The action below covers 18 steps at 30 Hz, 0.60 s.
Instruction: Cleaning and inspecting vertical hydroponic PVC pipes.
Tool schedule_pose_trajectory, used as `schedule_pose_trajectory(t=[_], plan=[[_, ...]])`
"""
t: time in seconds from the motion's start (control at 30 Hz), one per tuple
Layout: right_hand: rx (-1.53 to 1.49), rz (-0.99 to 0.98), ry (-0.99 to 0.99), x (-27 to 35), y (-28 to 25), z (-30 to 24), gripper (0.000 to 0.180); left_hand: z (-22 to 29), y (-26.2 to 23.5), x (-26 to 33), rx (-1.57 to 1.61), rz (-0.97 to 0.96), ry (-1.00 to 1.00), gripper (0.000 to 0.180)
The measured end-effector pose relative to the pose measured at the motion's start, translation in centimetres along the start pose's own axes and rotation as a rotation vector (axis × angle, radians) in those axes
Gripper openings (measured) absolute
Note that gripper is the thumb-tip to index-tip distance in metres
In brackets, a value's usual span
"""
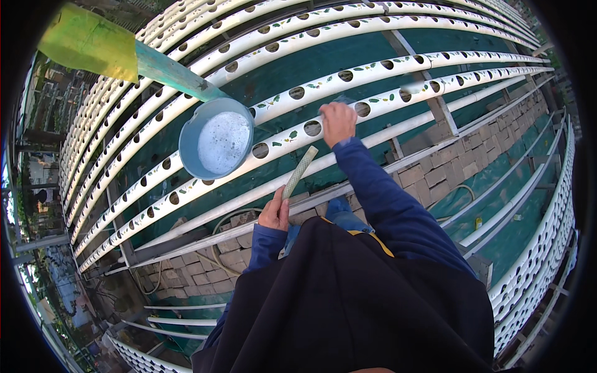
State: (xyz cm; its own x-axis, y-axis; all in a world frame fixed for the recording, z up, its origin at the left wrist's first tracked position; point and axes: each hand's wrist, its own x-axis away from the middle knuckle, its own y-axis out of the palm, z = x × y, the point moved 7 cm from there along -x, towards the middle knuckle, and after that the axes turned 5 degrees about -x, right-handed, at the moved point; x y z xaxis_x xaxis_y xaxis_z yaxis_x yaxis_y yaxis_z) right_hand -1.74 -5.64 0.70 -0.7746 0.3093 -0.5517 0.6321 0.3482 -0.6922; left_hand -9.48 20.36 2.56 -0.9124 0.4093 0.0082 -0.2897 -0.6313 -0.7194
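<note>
In my left hand is a short length of braided hose, pale green and pointing up toward the white pipe. My right hand is over the nearest holed white pipe, fingers curled, beside one of its round holes. A faint blur shows at its fingertips; what they hold, if anything, I cannot make out. To the left of both hands, a blue-grey round basin with whitish, speckled contents sits over the pipes. Small green leaf scraps lie on the pipe tops between the holes.
A post wrapped in a yellow-green sheet rises at upper left behind the basin. More rows of holed pipes stretch away. Dark green sheeting lies beneath them. A metal rail and brick paving run close to my legs.
</note>
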Motion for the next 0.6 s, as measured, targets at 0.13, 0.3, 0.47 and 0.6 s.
schedule_pose_trajectory(t=[0.13, 0.3, 0.47, 0.6], plan=[[-0.039, 0.192, -0.086, 5.9, 0.6, -1.8, 0.028, 1.5, 0.2, -0.7, 0.012, 0.008, 0.053, 0.035], [-0.012, 0.565, 0.493, 3.1, -3.8, 10.3, 0.028, 4.2, 0.9, -1.1, 0.055, -0.035, 0.128, 0.036], [-0.343, 0.803, 0.794, 3.7, -4.3, 12.8, 0.022, 7.8, 2.5, -2.0, 0.070, -0.063, 0.135, 0.035], [-0.909, 0.936, 1.159, 7.3, 0.7, 12.0, 0.023, 9.0, 3.8, -2.9, 0.059, -0.074, 0.145, 0.035]])
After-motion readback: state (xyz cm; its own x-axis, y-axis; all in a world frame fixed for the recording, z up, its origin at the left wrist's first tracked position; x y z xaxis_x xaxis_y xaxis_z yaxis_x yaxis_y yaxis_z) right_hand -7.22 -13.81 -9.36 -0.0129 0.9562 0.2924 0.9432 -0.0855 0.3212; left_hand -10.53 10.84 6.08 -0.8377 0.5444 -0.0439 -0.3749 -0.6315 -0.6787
